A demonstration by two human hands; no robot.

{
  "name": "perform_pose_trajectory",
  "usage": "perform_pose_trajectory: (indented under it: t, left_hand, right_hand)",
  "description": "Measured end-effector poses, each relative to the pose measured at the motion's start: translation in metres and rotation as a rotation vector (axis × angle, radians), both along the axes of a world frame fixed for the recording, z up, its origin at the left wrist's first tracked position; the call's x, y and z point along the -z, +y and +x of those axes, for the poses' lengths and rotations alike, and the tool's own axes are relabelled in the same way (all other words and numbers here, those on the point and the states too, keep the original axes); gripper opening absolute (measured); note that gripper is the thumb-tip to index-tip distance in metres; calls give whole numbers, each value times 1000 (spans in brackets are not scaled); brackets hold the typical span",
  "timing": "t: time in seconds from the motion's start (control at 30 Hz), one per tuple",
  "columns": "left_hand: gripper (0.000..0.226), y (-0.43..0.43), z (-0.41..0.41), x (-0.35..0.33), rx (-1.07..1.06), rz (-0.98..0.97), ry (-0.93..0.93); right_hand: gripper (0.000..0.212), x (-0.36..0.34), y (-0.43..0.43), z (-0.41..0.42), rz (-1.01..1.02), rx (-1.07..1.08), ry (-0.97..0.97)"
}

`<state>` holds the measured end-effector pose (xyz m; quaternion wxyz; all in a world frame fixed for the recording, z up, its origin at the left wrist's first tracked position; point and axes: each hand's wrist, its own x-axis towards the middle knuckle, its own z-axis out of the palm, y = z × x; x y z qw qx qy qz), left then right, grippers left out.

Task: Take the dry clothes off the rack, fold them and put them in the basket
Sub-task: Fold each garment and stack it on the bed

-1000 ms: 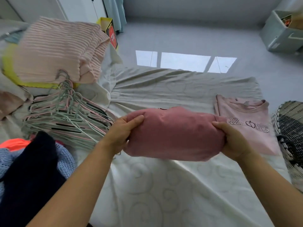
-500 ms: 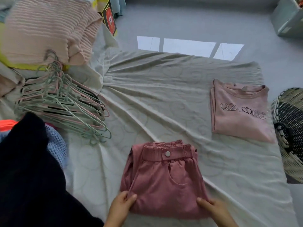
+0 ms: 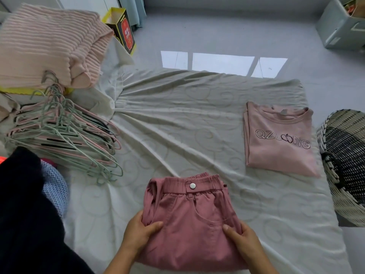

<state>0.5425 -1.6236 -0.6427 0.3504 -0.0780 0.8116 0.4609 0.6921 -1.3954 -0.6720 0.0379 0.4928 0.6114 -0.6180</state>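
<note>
Folded pink trousers (image 3: 189, 218) lie on the bed (image 3: 177, 125) at its near edge, waistband and snap button turned away from the person. Left hand (image 3: 138, 234) grips the near-left corner of the bundle and right hand (image 3: 243, 240) the near-right corner. On each, the thumb lies across the top layer and the fingers are curled round the edge and clamped on the cloth. How far they reach underneath cannot be seen. A folded pink T-shirt (image 3: 276, 143) sits well apart on the right side of the bed, just beside the woven basket (image 3: 339, 196), which stands off the bed's right edge. Neither garment is in the basket yet. A heap of hangers (image 3: 65, 135) lies far left, and a dark garment (image 3: 23, 214) with a blue mesh piece (image 3: 55, 188) is piled at near left, unfolded. Judgement: the fold looks finished and the step in hand is the lift or slide toward the basket. Risks from here — the grip is only on the near corners, so the far half with the heavier waistband may droop and open the fold on lifting. The loose flap on the left side of the bundle could slip out for the same reason. Dragging instead of lifting may ruck the creased sheet and roll the bottom layer. The path to the basket passes close to the T-shirt, and a low carry could brush it out of square. A drop from the rim would likely spill the fold — lowering it flat seems safer
</note>
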Motion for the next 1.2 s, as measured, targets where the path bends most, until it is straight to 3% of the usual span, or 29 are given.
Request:
perform_pose_trajectory:
  t: [0.1, 0.33, 0.4, 0.5, 0.73, 0.87, 1.0, 1.13, 1.2]
  left_hand:
    - [41, 23, -11, -19, -22, 47, 229]
    - [44, 117, -116, -63, 66, 177, 508]
    - [62, 140, -150, -68, 84, 203, 473]
    - [91, 142, -169, -56, 73, 175, 339]
    - [72, 39, -70, 14, 398, -179, 123]
    - [38, -19, -8, 16, 152, -99, 83]
    - [33, -79, 24, -17, -123, -119, 215]
    - [28, -153, 7, -50, -227, -257, 417]
    - [22, -195, -20, -62, -249, -422, 577]
  right_hand:
    - [30, -22, 17, -14, 78, 32, 89]
    - [13, -72, 106, -122, 325, 42, 280]
    - [29, -74, 130, -153, 416, 38, 212]
    - [63, -59, 142, -168, 474, -106, -98]
    - [63, -9, 80, -103, 495, -293, -149]
    - [58, 10, 29, -66, 383, -315, -144]
    - [53, 15, -14, -47, 312, -363, -164]
    - [51, -2, -54, -54, 211, -336, -94]
    - [42, -15, -75, -61, 168, -325, -33]
